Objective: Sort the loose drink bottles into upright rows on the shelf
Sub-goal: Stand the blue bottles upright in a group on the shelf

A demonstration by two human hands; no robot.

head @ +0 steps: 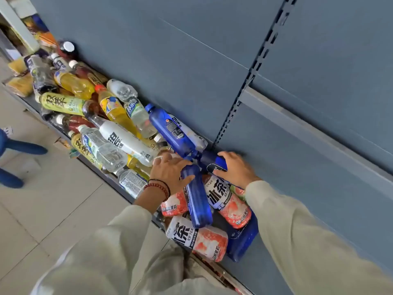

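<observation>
Head view: left hand (pixel 169 174) is held spread, fingers straight, thumb laid against a lying blue bottle (pixel 197 201). Right hand (pixel 237 169) is curled round a dark blue bottle (pixel 213 161) just beyond. Loose bottles (pixel 119 116) are heaped flat along the shelf (pixel 255 273).

1. Setting: a shop aisle.
2. Retail racking: grey-blue back panels (pixel 170 50) joined at a slotted upright (pixel 244 99).
3. Low shelf (pixel 106 176) heaped with labelled drink bottles (pixel 119 141), several brands, some repeated.
4. Packets (pixel 21 86) at the far end; pale tiled floor (pixel 53 199) alongside.
</observation>
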